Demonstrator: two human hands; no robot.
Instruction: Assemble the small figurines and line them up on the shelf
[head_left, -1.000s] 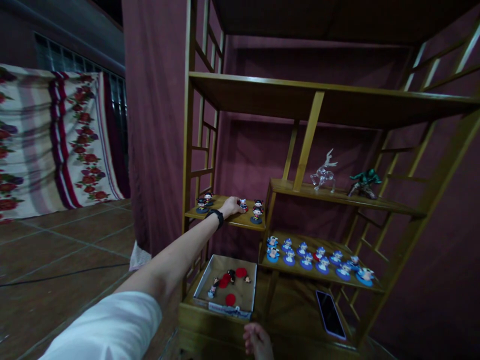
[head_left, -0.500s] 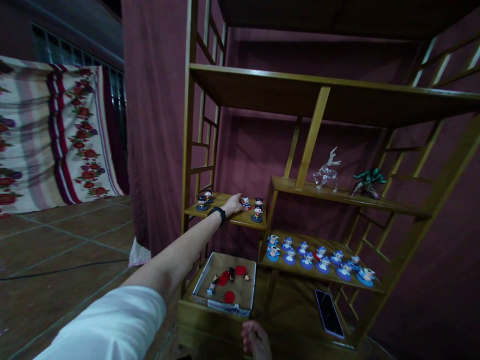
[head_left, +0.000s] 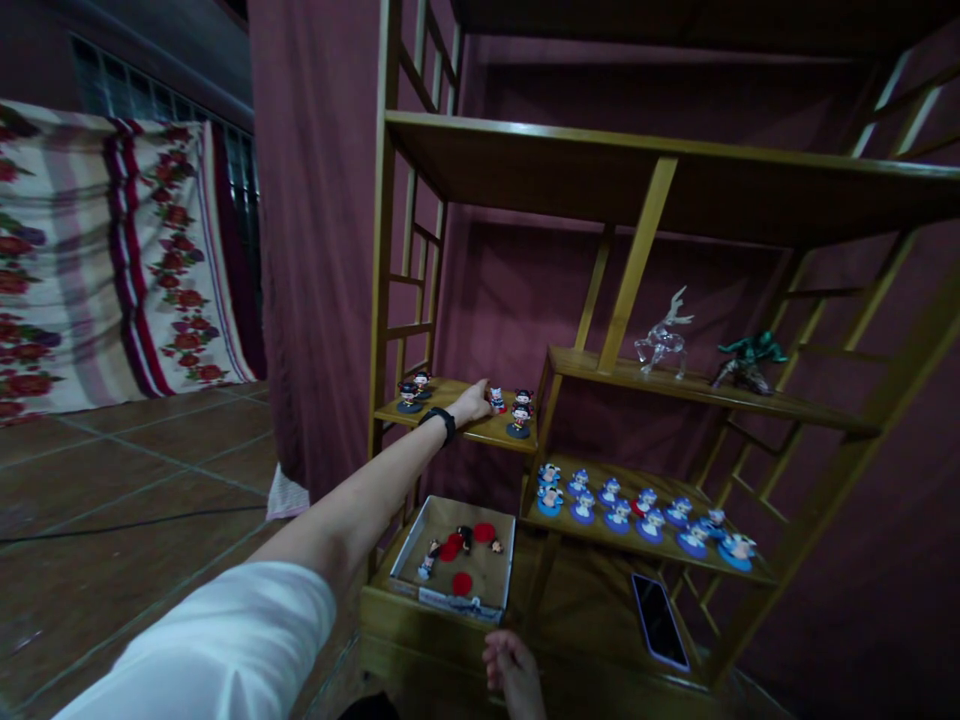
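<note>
White-headed, the small figurine (head_left: pixel 496 400) stands at centre frame beside the left hand (head_left: pixel 472 402), whose grip cannot be told. Probably light, stiff plastic, somewhat slippery, it is best taken round the body. Lower centre: right hand (head_left: pixel 514 668), loosely curled, apparently holding nothing.

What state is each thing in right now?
White-headed figure: upright
Left hand: fingers right by white-headed figure; grip unclear
Right hand: loosely curled, nothing visible in it
Black-haired figures: upright on dark bases
Box: open-topped
Box figures: lying loose
Red discs: lying flat
Blue-and-white figures: upright, in rows
Phone: flat, screen dark
Clear deer: standing
</note>
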